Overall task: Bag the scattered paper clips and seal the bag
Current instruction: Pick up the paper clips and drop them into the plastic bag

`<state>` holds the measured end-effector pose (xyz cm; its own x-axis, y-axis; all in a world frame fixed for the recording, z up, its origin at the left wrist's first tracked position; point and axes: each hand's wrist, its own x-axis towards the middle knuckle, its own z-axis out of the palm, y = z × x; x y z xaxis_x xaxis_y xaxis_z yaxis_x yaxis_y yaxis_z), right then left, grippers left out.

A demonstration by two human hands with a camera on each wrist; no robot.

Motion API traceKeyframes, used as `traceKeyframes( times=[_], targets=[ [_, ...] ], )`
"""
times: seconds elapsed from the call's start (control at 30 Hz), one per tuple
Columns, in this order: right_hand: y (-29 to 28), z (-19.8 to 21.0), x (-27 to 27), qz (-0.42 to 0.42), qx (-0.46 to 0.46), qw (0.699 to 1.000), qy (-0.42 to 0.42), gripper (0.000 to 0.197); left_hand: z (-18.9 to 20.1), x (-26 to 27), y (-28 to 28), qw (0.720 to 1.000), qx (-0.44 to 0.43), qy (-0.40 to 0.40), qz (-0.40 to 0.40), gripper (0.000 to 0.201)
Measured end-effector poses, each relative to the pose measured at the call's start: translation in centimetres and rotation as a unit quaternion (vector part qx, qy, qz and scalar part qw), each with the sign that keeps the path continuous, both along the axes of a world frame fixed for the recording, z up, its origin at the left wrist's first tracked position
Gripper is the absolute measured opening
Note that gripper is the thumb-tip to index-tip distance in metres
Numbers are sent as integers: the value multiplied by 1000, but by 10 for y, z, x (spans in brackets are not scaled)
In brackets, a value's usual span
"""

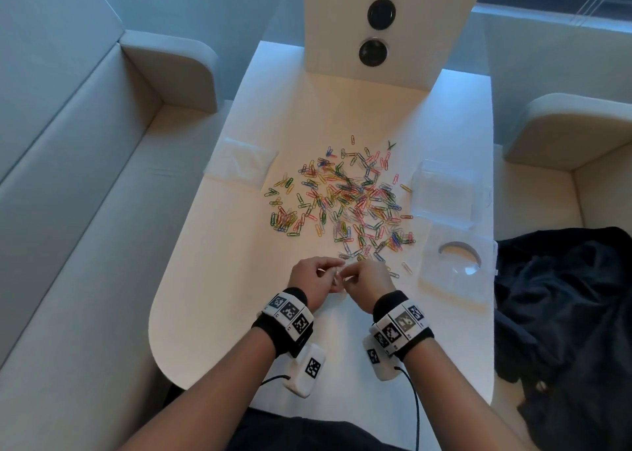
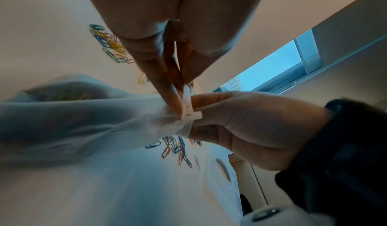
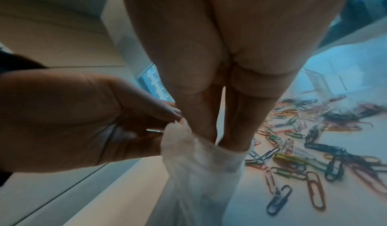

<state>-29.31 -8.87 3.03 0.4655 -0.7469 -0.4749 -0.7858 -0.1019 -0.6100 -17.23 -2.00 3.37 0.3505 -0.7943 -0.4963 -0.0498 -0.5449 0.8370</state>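
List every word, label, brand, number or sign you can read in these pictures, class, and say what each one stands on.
No readable words, brands or numbers in any view.
Wristbands: black-and-white square marker patterns, not text; tiny marks beside them are too small to read.
Clear bag, pinched by the left hand and the right hand: no print visible.
Paper clips and table: no lettering.

Thin clear plastic bag [image 2: 69, 120] blurred, cut off at left edge; contents unreadable. Head view: hands hide bag.
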Motion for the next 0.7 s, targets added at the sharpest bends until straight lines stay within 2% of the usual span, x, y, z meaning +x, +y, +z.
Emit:
traceKeyframes(
  times=[0.07, 0.1, 0.17, 0.23, 0.27, 0.37, 0.43, 0.57, 0.63, 0.7],
  targets=[
    [0, 6, -1, 76, -4, 997, 13, 26, 0, 0, 2, 1000, 0, -6, -5, 25],
    [-2, 9, -4, 68, 5, 998, -19, 29, -1, 1, 3, 1000, 0, -6, 0, 25],
    [-5, 11, -15, -28, 19, 993, -116, 26, -2, 6, 5, 1000, 5, -18, 9, 24],
    [-11, 0, -31, -143, -18, 979, -145, 21, -1, 15, 8, 999, 10, -33, 20, 27],
    [-13, -8, -41, -176, -41, 977, -110, 30, -1, 20, 9, 999, 9, -34, 28, 28],
    [-17, -34, -65, -188, -20, 978, 86, 90, 0, 37, 14, 998, 11, -24, 62, 30],
    [-14, -47, -68, -184, -15, 975, 121, 108, 2, 47, 17, 996, 9, -17, 84, 32],
    [-9, -68, -46, -151, -109, 979, 83, 111, 10, 59, 16, 994, -5, -6, 110, 29],
    [-13, -70, -31, -133, -132, 980, 72, 102, 15, 61, 15, 993, -15, -1, 117, 27],
    [-19, -69, -16, -109, -135, 982, 71, 86, 19, 63, 15, 992, -26, 4, 123, 25]
  ],
)
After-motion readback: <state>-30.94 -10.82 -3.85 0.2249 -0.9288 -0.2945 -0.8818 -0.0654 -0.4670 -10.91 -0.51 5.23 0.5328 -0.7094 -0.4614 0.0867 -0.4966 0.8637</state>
